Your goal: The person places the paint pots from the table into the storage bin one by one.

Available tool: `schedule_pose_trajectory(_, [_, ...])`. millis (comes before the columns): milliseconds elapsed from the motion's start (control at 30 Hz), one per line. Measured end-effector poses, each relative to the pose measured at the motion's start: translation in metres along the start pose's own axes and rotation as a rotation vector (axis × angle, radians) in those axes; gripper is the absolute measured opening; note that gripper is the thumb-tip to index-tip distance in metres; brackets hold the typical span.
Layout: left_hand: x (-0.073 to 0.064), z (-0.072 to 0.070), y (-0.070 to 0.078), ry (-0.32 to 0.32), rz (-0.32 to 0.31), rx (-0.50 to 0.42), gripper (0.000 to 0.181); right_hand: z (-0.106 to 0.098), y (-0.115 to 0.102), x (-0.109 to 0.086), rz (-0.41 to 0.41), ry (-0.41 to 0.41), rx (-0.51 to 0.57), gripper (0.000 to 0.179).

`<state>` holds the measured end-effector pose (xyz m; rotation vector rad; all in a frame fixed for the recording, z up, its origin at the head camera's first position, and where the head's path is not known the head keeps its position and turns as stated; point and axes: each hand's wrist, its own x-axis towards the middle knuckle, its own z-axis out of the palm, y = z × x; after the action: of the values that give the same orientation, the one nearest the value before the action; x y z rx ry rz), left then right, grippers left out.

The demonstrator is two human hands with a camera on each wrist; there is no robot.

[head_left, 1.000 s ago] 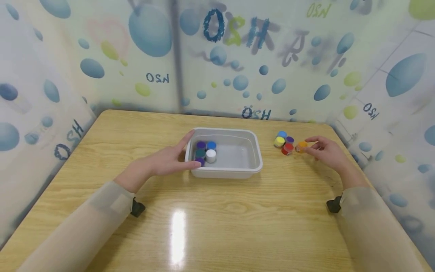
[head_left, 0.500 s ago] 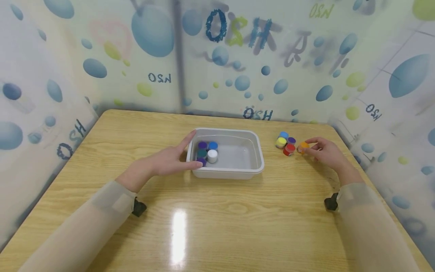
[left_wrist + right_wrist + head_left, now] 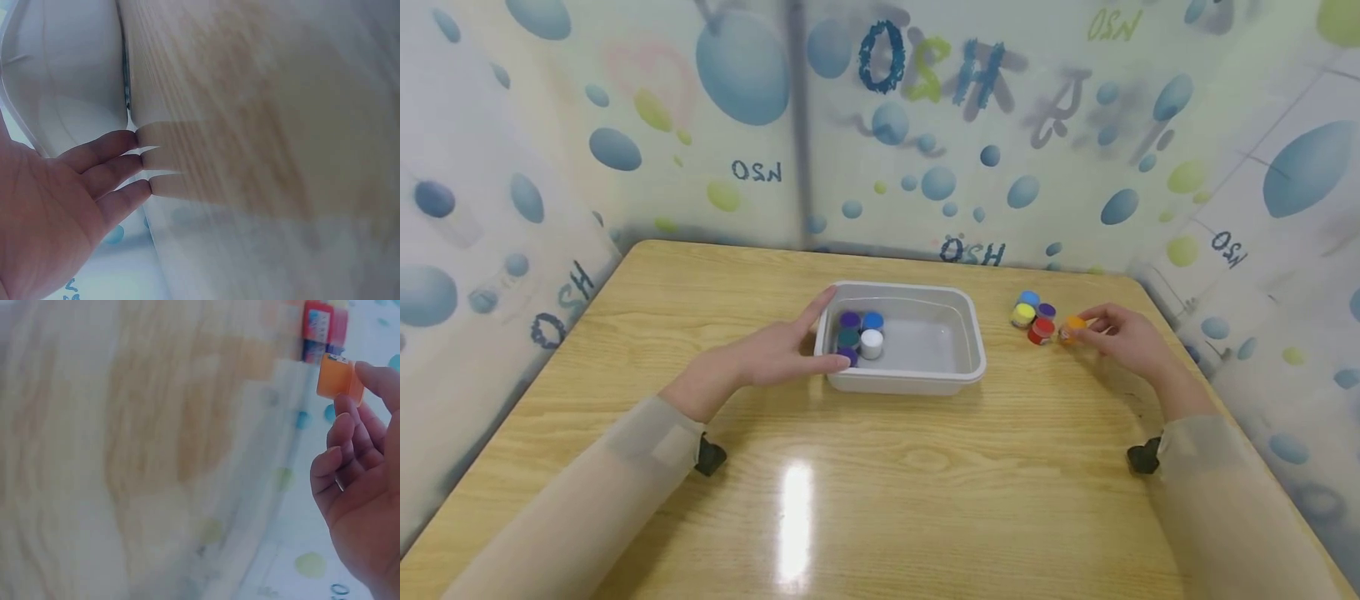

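My right hand (image 3: 1120,335) pinches a small orange paint jar (image 3: 1072,328) between thumb and fingers at the right of the table. In the right wrist view, that orange jar (image 3: 336,378) lies between the thumb and a fingertip, the other fingers loosely bent. Close by stand a red jar (image 3: 1041,332), a yellow jar (image 3: 1023,315), a purple one and a blue one. My left hand (image 3: 767,357) spans the left end of a light grey plastic tub (image 3: 910,376), its thumb over the front rim. In the left wrist view, three fingertips (image 3: 142,162) touch the table beside the tub.
Inside the tub, several paint jars with purple, blue and green lids, plus a white jar (image 3: 872,344), are grouped at the left end. The wooden table (image 3: 925,483) meets patterned walls (image 3: 880,167) at its back and sides.
The head view has shifted slightly, so everything sits a little further right. Both hands stay almost where they were, the right one still at the orange jar.
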<state>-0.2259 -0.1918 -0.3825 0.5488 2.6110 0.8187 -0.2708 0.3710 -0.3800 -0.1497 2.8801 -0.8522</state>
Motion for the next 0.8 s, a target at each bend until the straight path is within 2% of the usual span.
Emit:
schedule_pose_trajectory(133, [0.000,0.000,0.000,0.004,0.000,-0.005,0.118,-0.003,-0.011,-0.006,-0.038,0.015,0.005,0.055])
schedule_pose_trajectory(433, [-0.001,-0.001,0.001,0.004,-0.003,0.006,0.119,0.002,-0.057,-0.022,-0.136,0.023,0.030,0.043])
schedule_pose_trajectory(800, [0.000,0.000,0.002,-0.003,-0.012,-0.003,0.118,0.016,-0.115,-0.024,-0.293,-0.024,0.111,0.034])
